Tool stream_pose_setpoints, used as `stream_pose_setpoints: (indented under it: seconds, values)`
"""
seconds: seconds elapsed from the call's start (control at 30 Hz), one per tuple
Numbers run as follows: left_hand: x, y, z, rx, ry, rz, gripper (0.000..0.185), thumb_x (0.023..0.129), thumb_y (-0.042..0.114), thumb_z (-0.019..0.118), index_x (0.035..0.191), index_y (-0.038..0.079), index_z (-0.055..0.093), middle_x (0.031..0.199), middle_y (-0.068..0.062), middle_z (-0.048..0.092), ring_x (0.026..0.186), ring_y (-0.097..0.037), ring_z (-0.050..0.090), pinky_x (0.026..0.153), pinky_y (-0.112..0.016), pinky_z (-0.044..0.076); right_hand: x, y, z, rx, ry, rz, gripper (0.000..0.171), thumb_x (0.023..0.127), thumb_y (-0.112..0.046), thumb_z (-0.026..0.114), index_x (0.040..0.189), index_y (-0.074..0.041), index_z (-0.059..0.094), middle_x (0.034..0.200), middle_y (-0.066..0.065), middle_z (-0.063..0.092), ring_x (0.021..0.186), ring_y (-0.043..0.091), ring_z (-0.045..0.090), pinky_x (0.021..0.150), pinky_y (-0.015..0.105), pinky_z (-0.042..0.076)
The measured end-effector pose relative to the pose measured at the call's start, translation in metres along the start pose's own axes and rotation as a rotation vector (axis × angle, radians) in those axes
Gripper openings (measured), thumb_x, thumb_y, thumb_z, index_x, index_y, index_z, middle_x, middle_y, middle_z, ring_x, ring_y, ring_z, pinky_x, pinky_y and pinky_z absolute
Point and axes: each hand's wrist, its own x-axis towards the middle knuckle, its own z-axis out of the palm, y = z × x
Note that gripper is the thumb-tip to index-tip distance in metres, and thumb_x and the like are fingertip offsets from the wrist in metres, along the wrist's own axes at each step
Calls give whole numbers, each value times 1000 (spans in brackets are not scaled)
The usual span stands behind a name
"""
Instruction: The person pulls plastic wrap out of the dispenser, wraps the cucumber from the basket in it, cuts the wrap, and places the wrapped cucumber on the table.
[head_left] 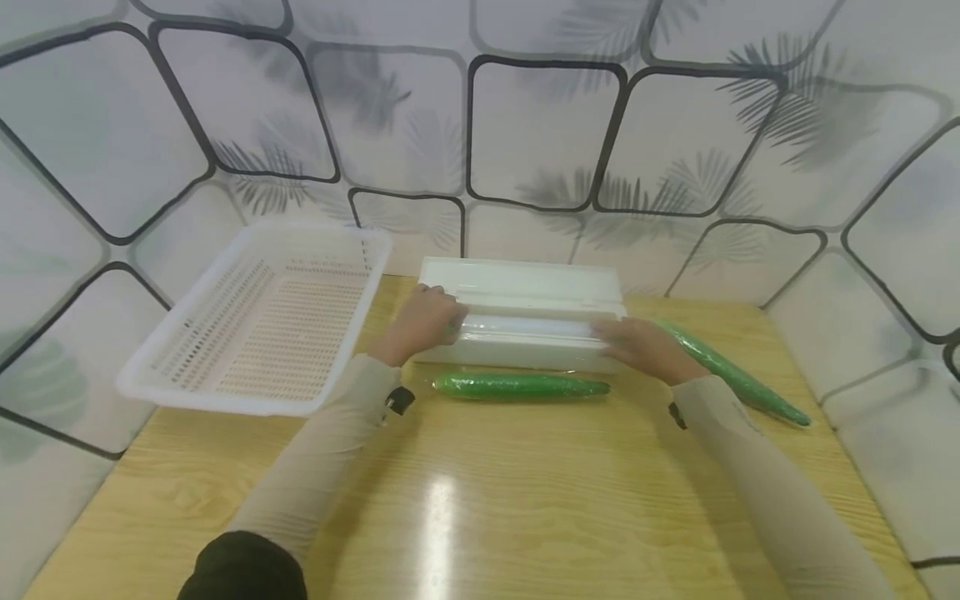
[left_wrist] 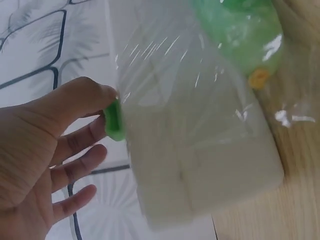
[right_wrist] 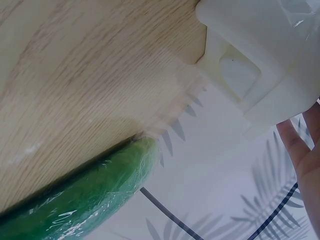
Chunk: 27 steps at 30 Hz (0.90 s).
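Observation:
A white cling film dispenser [head_left: 525, 354] lies near the back of the table with its lid [head_left: 517, 273] up and a shiny film roll [head_left: 525, 327] showing inside. At its left end is my left hand [head_left: 427, 321]; in the left wrist view its thumb and forefinger pinch a small green slider [left_wrist: 114, 120] at the box's edge, the other fingers loosely bent. My right hand [head_left: 648, 343] holds the dispenser's right end, its fingers partly hidden behind the box. Clear film [left_wrist: 165, 65] hangs over the box's front. Just before it lies a film-wrapped cucumber [head_left: 517, 385].
A second wrapped cucumber [head_left: 735, 375] lies slanting to the right of the right hand. On the left stands a white slotted plastic basket [head_left: 142, 387]. A patterned wall [head_left: 540, 133] rises behind the wooden table [head_left: 570, 500].

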Motion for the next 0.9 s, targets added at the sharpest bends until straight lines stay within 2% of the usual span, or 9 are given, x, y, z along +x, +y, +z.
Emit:
stream_pose_setpoints:
  seconds: [0.17,0.3,0.43,0.67,0.83,0.9]
  values:
    - [-8,-13,-5,-80,-56,-58,12,71,3,63,74,14,62,77,1,67,75,-20,55,81,-39,44,0,1,1,-13,-25,16,35,84,-9,66,117,1,62,122,19,62,108,37,61,94,51,47]
    - [-13,-20,-7,-138,-80,-75,13,72,2,63,75,14,62,80,0,69,76,-20,59,86,-42,44,-1,1,-1,-24,-35,21,35,84,-9,66,117,2,62,122,19,62,108,37,61,94,51,47]
    - [-15,-25,-10,-168,-103,-81,11,72,2,63,75,12,61,81,-2,70,77,-21,61,83,-41,47,1,-2,-1,-12,-17,-2,35,82,-8,67,116,2,63,120,21,63,106,38,61,93,51,48]
    - [-17,-35,-13,-118,-191,-142,9,76,10,66,76,15,59,76,-2,67,68,-18,57,65,-30,46,1,-1,0,-24,-7,-14,35,82,-7,68,115,3,63,119,21,63,105,38,62,92,51,49]
    - [-16,-35,-13,-136,-225,-147,7,80,10,65,79,13,59,79,-4,67,69,-19,57,68,-31,48,1,-2,-1,-24,-12,-16,36,82,-8,68,116,3,63,119,20,63,106,37,62,93,50,48]
    - [-16,-33,-13,-146,-231,-169,4,81,10,63,82,12,60,81,-5,67,72,-20,59,70,-32,49,1,-3,-2,-23,-12,-17,35,82,-9,68,115,2,63,119,20,63,106,37,61,93,51,48]
